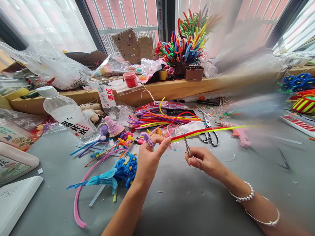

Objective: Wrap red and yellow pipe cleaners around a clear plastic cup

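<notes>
My left hand (150,155) pinches the near ends of a red and a yellow pipe cleaner (209,131) that stretch out to the right over the grey table (187,203). A small purple pipe-cleaner piece (147,138) sits on that hand's fingers. My right hand (205,162) grips small thread snips (189,150), with the blades up against the pipe cleaners close to my left fingertips. A pearl bracelet and a metal bangle circle my right wrist.
A pile of coloured pipe cleaners (159,118), scissors (209,136), a pink tool (240,134), a water bottle (70,114), blue pipe-cleaner flowers (123,170) and a pink pipe cleaner (78,203) lie around. A wooden sill (172,88) holds a pipe-cleaner bouquet (187,42).
</notes>
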{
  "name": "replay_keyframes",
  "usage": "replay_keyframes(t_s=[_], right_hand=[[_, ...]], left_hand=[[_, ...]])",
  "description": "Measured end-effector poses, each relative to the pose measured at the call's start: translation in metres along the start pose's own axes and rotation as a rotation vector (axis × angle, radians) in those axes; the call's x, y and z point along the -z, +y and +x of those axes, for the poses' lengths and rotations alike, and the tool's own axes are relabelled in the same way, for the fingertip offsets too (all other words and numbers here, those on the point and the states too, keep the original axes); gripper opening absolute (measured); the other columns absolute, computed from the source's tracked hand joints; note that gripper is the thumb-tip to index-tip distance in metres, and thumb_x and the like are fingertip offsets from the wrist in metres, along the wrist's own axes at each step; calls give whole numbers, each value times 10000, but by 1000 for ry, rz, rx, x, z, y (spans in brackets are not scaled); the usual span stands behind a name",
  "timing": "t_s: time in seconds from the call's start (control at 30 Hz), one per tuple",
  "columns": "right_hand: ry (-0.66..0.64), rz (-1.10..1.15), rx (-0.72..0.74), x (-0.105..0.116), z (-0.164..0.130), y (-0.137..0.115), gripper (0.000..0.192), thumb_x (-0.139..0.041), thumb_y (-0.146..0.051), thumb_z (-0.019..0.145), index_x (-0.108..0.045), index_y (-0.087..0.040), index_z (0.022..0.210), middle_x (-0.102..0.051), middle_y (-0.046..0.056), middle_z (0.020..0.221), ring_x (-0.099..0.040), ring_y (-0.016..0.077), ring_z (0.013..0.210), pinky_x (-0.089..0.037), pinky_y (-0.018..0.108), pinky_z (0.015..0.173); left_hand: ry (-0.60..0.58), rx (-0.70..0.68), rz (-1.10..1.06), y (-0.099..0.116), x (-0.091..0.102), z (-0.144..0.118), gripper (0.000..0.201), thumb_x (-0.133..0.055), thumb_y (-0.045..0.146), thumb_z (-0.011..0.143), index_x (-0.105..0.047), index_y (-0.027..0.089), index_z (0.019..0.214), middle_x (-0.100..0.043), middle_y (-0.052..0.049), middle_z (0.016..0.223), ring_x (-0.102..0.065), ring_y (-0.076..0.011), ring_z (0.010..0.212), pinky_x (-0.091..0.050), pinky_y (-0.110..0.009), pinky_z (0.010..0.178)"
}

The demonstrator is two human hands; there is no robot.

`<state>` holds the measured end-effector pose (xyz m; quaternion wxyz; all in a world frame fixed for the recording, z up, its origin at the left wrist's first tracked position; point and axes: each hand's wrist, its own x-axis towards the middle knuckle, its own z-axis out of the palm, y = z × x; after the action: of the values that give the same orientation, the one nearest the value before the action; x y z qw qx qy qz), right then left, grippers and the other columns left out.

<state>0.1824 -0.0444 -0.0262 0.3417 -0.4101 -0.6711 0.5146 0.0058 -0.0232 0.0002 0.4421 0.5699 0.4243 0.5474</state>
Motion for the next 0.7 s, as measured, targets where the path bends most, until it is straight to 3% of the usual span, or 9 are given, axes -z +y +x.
replay_keyframes(t_s=[0.7], right_hand=[[-5, -2, 55, 0, 1, 1, 493, -410, -648, 731, -425, -168, 616, -350, -21, 591, -294, 89, 557, -238, 230, 489]], left_hand=[[26, -36, 21, -2, -2, -2, 166, -607, 293, 722, -571, 177, 610, -566, 15, 683, -506, -123, 703, -369, -254, 706]])
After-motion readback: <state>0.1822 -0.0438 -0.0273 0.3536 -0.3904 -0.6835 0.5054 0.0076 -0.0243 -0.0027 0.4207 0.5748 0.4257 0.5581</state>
